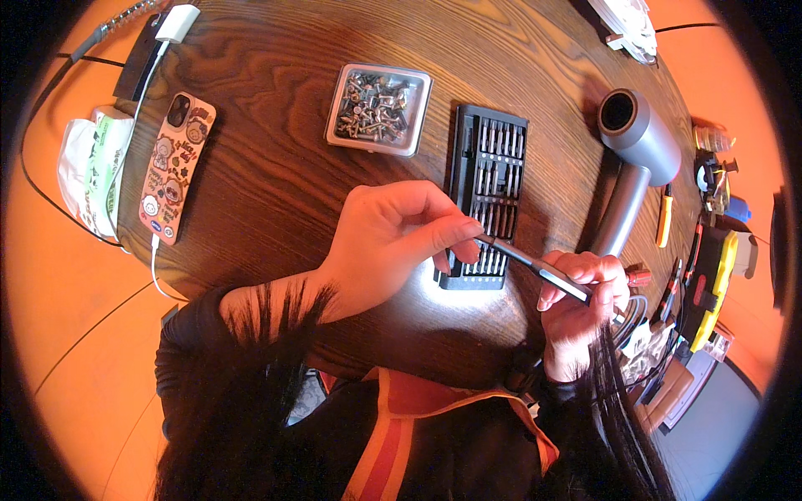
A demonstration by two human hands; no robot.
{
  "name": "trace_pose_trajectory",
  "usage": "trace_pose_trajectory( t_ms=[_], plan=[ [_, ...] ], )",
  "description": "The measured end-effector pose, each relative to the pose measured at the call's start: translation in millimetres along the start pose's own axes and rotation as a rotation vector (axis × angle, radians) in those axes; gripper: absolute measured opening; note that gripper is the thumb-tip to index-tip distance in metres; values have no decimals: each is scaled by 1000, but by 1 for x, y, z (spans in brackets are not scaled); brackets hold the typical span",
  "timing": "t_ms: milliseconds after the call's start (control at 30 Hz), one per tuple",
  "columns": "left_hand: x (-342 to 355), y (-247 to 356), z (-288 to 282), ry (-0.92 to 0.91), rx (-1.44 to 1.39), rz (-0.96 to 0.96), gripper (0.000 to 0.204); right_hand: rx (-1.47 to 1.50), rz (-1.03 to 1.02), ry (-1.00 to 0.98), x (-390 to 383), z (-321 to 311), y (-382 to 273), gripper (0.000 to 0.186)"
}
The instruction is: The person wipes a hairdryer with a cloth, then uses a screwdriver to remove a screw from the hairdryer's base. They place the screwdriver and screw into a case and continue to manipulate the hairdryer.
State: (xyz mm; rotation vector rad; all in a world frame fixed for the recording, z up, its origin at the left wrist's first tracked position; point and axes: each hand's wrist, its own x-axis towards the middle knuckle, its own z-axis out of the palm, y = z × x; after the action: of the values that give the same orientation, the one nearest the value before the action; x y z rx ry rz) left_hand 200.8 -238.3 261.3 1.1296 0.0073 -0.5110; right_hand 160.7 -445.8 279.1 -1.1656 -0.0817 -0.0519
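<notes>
My left hand [401,234] pinches the thin end of a slim grey screwdriver [526,260] between thumb and forefinger. My right hand [585,301] grips the handle end, so the tool slants down to the right between both hands. Beneath them lies a black bit case [501,171] with rows of small metal bits, its lower left part hidden by my left hand. Beyond my left hand, a square metal tin [378,111] holds several screws.
A grey hair dryer [656,142] lies at the right, near a yellow-handled tool [665,219] and assorted tools along the edge. A stickered phone [175,167] with a white cable [153,267] and a white pack [88,167] are at the left of the wooden table [259,117].
</notes>
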Motion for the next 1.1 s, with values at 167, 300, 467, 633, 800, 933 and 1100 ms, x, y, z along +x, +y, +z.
trace_pose_trajectory(
  t_ms=[167, 300, 467, 633, 800, 933, 1100],
  plan=[
    [-1, 2, 0, 15, 168, 63, 10, -88, 28, -17, 1, -4, 0, 32],
    [0, 4, -1, 66, 271, 138, 12, -137, 45, -55, 4, -7, 2, 29],
    [4, 2, -5, 72, -28, -4, 10, -193, -72, -153, 10, -11, 10, 23],
    [3, 2, -10, -1, 365, 224, 15, -233, -46, -202, 11, -11, 8, 18],
    [7, 1, -10, 0, 626, 590, 48, 22, -132, -68, 17, -10, 2, 21],
    [7, -1, -7, -478, 1392, 801, 58, -81, -279, 70, 9, -25, -42, 23],
    [12, -1, 6, -438, 1593, 938, 47, -20, -360, 248, -37, -45, -95, 34]
  ],
)
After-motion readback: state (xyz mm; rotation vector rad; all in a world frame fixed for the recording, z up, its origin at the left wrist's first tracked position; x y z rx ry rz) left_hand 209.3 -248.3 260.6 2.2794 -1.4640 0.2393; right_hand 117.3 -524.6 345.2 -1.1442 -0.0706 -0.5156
